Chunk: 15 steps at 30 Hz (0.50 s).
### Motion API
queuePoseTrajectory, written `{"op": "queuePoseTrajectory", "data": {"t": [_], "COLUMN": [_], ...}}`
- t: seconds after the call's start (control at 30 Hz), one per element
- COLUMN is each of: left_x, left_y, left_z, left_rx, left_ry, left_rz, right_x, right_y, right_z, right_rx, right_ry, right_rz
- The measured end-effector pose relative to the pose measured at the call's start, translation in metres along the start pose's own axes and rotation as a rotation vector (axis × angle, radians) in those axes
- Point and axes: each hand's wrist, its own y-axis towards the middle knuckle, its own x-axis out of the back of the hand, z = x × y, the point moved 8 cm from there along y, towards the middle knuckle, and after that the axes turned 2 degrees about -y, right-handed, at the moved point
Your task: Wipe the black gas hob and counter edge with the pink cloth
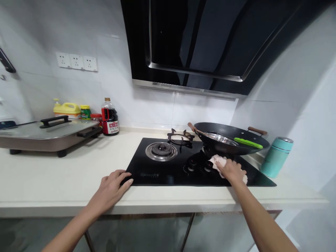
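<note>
Right forearm (258, 213) is extending over the counter (65, 175); the right hand (232, 171) is lying palm-down, its grip holding a pale cloth (218, 161) beneath it against the black cooktop (162, 179). Left hand (112, 185) is resting loosely spread at the cooktop's left edge.

Pale cloth (218, 160) under right hand (232, 170)

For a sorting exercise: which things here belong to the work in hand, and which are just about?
In the work:
- right hand, holding the pale cloth on the black hob
- left hand, at the hob's left edge

Just about:
- wok
- turquoise flask
- sauce bottle
- lidded pan
- yellow container
</note>
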Motion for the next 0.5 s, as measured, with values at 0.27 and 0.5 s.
{"op": "queuePoseTrajectory", "data": {"t": [0.27, 0.5], "left_x": [-0.002, 0.000], "left_y": [0.002, 0.001], "left_z": [0.007, 0.007], "left_rx": [0.013, 0.015], "left_ry": [0.018, -0.007], "left_rz": [-0.005, -0.014], "right_x": [-0.017, -0.011], "right_y": [0.030, 0.018], "right_z": [0.054, 0.036], "right_rx": [0.247, 0.198], "right_ry": [0.009, 0.012], "right_rz": [0.121, 0.122]}}
